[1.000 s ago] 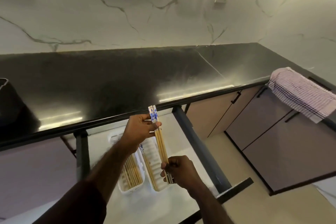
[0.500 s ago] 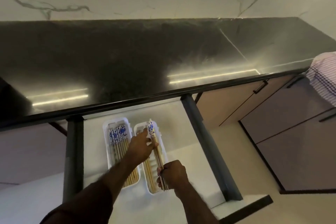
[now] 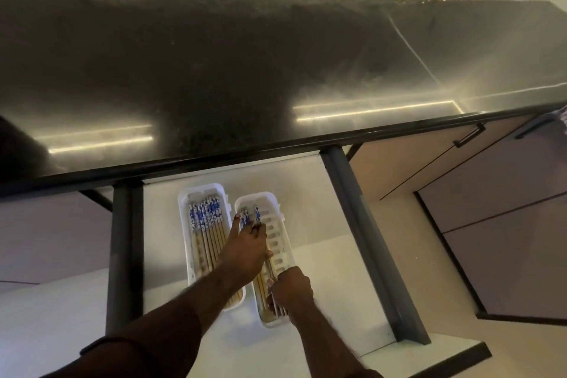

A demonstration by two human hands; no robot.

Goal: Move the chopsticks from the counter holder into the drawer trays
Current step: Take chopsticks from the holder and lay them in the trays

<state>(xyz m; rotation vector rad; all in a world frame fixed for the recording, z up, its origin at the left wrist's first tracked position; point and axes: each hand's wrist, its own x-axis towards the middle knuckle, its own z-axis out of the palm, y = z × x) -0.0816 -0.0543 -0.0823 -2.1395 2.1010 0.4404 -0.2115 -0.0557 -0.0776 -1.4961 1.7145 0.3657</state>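
Observation:
Two white slotted trays lie side by side in the open drawer (image 3: 306,285). The left tray (image 3: 184,202) is filled with several bamboo chopsticks with blue-and-white patterned ends (image 3: 204,218). Down in the right tray (image 3: 277,202) lies a small bundle of the same chopsticks (image 3: 257,214), with both hands on it. My left hand (image 3: 245,250) pinches the bundle just below its patterned ends, index finger stretched out. My right hand (image 3: 290,288) grips the thin tips at the tray's near end. The middle of the bundle is hidden under my left hand.
The black counter (image 3: 245,70) overhangs the drawer's back. A dark object (image 3: 15,144) sits at the counter's left edge, mostly out of view. Dark drawer rails (image 3: 362,239) run on both sides. Closed cabinet doors with black handles (image 3: 469,135) stand to the right.
Both hands have brought the bundle down from in front of the counter edge into the right tray. The view has tilted down toward the drawer.

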